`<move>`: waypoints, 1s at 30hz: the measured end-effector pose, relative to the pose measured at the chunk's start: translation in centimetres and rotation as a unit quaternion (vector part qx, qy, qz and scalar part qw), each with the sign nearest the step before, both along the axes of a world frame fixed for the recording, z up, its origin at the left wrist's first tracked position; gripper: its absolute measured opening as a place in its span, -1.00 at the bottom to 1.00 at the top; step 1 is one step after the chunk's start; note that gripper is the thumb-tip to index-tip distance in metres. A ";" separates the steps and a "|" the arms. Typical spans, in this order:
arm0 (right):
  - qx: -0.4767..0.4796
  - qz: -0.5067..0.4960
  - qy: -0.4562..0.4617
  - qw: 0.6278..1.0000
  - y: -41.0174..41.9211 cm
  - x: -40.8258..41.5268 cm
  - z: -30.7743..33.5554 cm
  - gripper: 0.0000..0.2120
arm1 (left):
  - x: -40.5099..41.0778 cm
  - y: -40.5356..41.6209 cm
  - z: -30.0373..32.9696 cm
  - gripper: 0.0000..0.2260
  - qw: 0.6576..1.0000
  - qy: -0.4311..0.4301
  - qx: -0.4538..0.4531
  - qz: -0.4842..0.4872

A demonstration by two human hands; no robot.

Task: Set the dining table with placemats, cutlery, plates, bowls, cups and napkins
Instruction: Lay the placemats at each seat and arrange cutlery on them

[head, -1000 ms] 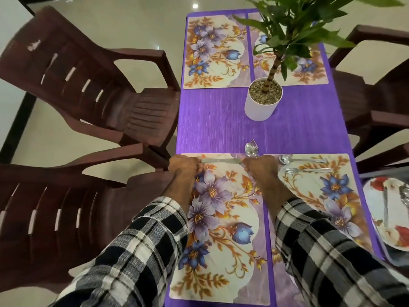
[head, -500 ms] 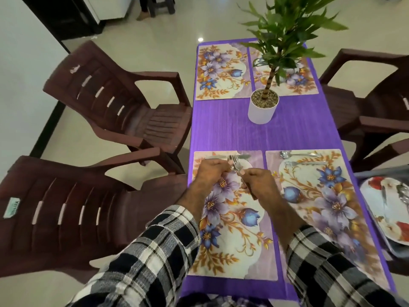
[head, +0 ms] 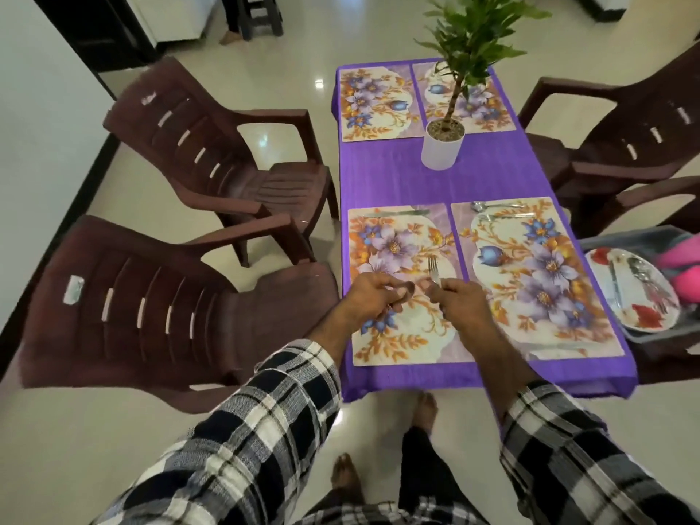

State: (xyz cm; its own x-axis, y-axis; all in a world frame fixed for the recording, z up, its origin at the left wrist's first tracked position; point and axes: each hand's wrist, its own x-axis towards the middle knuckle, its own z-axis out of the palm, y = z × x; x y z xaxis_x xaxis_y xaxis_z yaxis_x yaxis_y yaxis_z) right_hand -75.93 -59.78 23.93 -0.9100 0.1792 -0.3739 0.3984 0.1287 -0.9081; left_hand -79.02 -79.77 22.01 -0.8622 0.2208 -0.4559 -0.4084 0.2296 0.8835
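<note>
Four floral placemats lie on the purple table. My right hand (head: 460, 303) grips a fork (head: 433, 271), tines pointing away, above the near-left placemat (head: 382, 346). My left hand (head: 373, 299) hovers beside it, fingers curled, fingertips almost touching the right thumb; nothing shows in it. A knife (head: 397, 212) lies along that mat's far edge. On the near-right placemat (head: 591, 335), a spoon (head: 492, 204) and a second fork (head: 502, 216) rest at the far edge. The far-left placemat (head: 378, 104) and far-right placemat (head: 488, 115) are bare.
A white potted plant (head: 443, 151) stands mid-table. At the right, a grey tray (head: 651, 335) on a chair holds a flowered plate (head: 606, 286) with several pieces of cutlery and pink items (head: 682, 269). Brown plastic chairs (head: 159, 297) flank both sides.
Both hands have drawn back from the mat's far edge toward the near edge, leaving the knife there. The right hand still carries the fork. The view has backed away from the table.
</note>
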 end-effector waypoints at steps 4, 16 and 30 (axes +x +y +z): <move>0.066 0.039 0.000 0.997 0.9 2.0 0.1 -0.61 | 2.0 0.9 1.0 -0.75 0.992 0.043 -0.053 -0.111; 0.231 0.122 -0.056 0.964 7.9 4.8 -5.8 -0.60 | 6.6 3.3 -3.3 -0.85 0.872 0.189 -0.400 -0.209; 0.243 0.172 -0.129 0.946 9.2 5.5 -9.1 -0.73 | 8.1 5.1 -5.9 -0.83 0.860 0.172 -0.433 -0.208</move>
State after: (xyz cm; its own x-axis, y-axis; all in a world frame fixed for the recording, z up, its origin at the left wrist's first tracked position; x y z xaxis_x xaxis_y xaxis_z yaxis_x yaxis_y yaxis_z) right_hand -70.41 -50.63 14.81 -0.8356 0.0974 -0.5406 0.4574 0.6682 -0.5868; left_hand -70.92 -74.64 16.07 -0.9076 0.2489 -0.3381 0.1202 0.9256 0.3588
